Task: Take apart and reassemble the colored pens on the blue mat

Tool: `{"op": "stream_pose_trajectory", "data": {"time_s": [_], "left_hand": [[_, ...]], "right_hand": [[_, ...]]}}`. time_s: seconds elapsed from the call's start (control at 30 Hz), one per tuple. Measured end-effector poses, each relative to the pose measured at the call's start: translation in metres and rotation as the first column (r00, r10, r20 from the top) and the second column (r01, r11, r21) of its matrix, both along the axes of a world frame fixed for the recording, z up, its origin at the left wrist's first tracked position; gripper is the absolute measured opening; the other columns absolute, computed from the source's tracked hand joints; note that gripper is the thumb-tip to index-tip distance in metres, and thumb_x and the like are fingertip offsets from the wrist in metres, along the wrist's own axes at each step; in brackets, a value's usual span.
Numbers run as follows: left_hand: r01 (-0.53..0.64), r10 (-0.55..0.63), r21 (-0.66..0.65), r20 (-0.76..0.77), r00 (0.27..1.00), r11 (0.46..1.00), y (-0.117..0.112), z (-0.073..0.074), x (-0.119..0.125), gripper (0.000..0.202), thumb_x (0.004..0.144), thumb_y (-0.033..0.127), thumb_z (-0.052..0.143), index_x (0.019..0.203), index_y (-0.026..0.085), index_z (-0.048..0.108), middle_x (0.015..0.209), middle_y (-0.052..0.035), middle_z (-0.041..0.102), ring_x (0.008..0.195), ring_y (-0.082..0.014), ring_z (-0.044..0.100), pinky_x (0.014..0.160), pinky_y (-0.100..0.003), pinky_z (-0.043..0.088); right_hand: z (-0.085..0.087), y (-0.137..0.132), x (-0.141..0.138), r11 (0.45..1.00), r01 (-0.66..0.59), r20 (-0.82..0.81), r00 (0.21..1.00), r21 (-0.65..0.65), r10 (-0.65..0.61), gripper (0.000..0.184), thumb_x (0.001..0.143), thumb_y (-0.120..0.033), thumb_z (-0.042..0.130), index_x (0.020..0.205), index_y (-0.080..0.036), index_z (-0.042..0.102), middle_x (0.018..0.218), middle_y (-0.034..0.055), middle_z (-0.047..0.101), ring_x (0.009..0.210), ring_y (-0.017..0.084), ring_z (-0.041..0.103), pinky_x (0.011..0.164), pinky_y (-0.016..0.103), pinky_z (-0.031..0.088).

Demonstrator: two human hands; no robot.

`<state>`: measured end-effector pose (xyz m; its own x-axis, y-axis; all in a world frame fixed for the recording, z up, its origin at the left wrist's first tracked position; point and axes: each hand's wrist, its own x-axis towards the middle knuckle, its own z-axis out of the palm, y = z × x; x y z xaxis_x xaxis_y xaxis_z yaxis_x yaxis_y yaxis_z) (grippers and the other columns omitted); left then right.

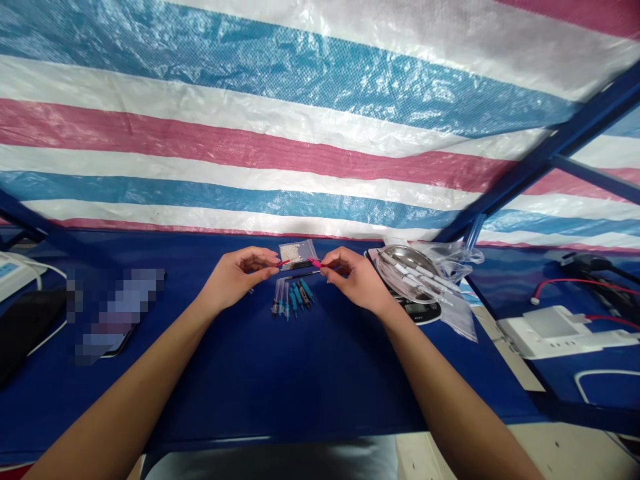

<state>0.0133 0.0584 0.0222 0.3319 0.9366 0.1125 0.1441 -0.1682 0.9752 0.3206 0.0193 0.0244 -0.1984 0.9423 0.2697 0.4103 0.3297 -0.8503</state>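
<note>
My left hand (249,272) is closed in a pinch on a thin red pen piece (283,263). A short gap to the right, my right hand (351,275) pinches a bright pink pen piece (315,263) between thumb and fingers. Between and below the hands lie several clear pen barrels (281,298) with dark or blue ends, and several blue pen parts (300,295) beside them. Thin dark rods, which look like refills (299,275), lie just above. Behind them is a clear zip bag (296,253) of small whitish pieces.
At right, a metal bowl (407,257) with plastic-wrapped white sticks stands on a black scale (423,311), with clear bags around it. A phone (120,340) lies at left near a black device (30,327). A white power strip (545,333) and cables are far right.
</note>
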Motion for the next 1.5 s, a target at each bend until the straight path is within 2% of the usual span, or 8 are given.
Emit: {"op": "stream_pose_trajectory", "data": {"time_s": [0.1, 0.3, 0.63, 0.73, 0.87, 1.03, 1.23, 1.5], "left_hand": [[0.022, -0.022, -0.001, 0.001, 1.000, 1.000, 0.000, -0.001, 0.000, 0.044, 0.080, 0.051, 0.093, 0.109, 0.020, 0.080, 0.122, -0.0113, 0.081, 0.107, -0.0298, 0.080, 0.103, -0.048, 0.063], [0.038, -0.037, 0.011, -0.032, 0.999, 0.999, -0.003, 0.001, 0.003, 0.044, 0.079, 0.051, 0.094, 0.108, 0.021, 0.082, 0.118, -0.0116, 0.082, 0.102, -0.0287, 0.079, 0.096, -0.045, 0.063], [0.103, -0.101, -0.071, 0.028, 0.995, 0.992, -0.008, 0.000, 0.011, 0.049, 0.077, 0.050, 0.096, 0.112, 0.019, 0.082, 0.104, -0.0116, 0.084, 0.098, -0.0296, 0.081, 0.094, -0.044, 0.064], [0.037, -0.027, -0.118, 0.085, 0.996, 0.992, -0.011, 0.003, 0.014, 0.056, 0.074, 0.048, 0.098, 0.119, 0.020, 0.081, 0.104, -0.0118, 0.084, 0.101, -0.0308, 0.081, 0.095, -0.044, 0.064], [-0.105, 0.139, -0.147, 0.251, 0.958, 0.984, -0.014, 0.004, 0.022, 0.050, 0.069, 0.041, 0.102, 0.110, 0.020, 0.082, 0.120, -0.0118, 0.082, 0.112, -0.0292, 0.077, 0.106, -0.044, 0.060], [-0.044, 0.158, -0.260, 0.436, 0.886, 0.964, -0.018, -0.003, 0.032, 0.036, 0.069, 0.034, 0.103, 0.094, 0.018, 0.082, 0.113, -0.0095, 0.082, 0.109, -0.0250, 0.076, 0.103, -0.039, 0.059], [-0.053, 0.153, -0.264, 0.374, 0.915, 0.963, -0.022, -0.008, 0.037, 0.036, 0.076, 0.040, 0.098, 0.099, 0.018, 0.081, 0.085, -0.0035, 0.077, 0.081, -0.0167, 0.071, 0.086, -0.031, 0.059], [-0.071, 0.114, -0.159, 0.282, 0.953, 0.985, -0.021, -0.013, 0.034, 0.035, 0.080, 0.044, 0.095, 0.103, 0.020, 0.086, 0.094, -0.0062, 0.080, 0.086, -0.0210, 0.071, 0.089, -0.036, 0.057]], "right_hand": [[-0.001, 0.002, -0.002, 0.997, 0.060, -0.136, 0.989, 0.052, -0.052, 0.020, 0.100, -0.042, 0.074, 0.107, -0.023, 0.074, 0.110, 0.0073, 0.076, 0.096, 0.022, 0.072, 0.087, 0.035, 0.060], [0.000, 0.002, -0.004, 0.994, 0.094, -0.232, 0.970, 0.049, -0.080, 0.025, 0.097, -0.046, 0.078, 0.107, -0.023, 0.078, 0.112, 0.0081, 0.076, 0.100, 0.023, 0.073, 0.093, 0.039, 0.060], [0.000, -0.004, -0.015, 0.999, -0.052, -0.255, 0.966, -0.010, 0.048, 0.022, 0.097, -0.042, 0.080, 0.107, -0.023, 0.080, 0.112, 0.0076, 0.078, 0.105, 0.023, 0.073, 0.100, 0.040, 0.058], [-0.003, -0.006, -0.023, 0.997, -0.068, -0.321, 0.946, -0.038, 0.052, 0.020, 0.095, -0.040, 0.082, 0.106, -0.024, 0.080, 0.111, 0.0066, 0.078, 0.104, 0.023, 0.074, 0.100, 0.040, 0.059], [-0.010, -0.009, -0.038, 0.994, -0.042, -0.464, 0.886, -0.101, -0.010, 0.020, 0.092, -0.041, 0.084, 0.104, -0.025, 0.081, 0.106, 0.0049, 0.078, 0.087, 0.019, 0.072, 0.086, 0.037, 0.062], [-0.011, -0.014, -0.048, 0.994, 0.002, -0.509, 0.859, -0.107, -0.056, 0.018, 0.090, -0.039, 0.086, 0.102, -0.026, 0.084, 0.109, 0.0051, 0.077, 0.094, 0.021, 0.072, 0.087, 0.037, 0.063], [-0.010, -0.019, -0.052, 0.999, 0.028, -0.470, 0.882, -0.018, -0.033, 0.017, 0.090, -0.037, 0.086, 0.106, -0.029, 0.086, 0.116, 0.0059, 0.076, 0.106, 0.023, 0.075, 0.096, 0.039, 0.063], [-0.008, -0.022, -0.062, 0.974, -0.025, -0.614, 0.780, -0.224, -0.121, 0.033, 0.085, -0.049, 0.091, 0.097, -0.022, 0.075, 0.088, 0.0039, 0.081, 0.084, 0.025, 0.081, 0.083, 0.042, 0.070]]}}
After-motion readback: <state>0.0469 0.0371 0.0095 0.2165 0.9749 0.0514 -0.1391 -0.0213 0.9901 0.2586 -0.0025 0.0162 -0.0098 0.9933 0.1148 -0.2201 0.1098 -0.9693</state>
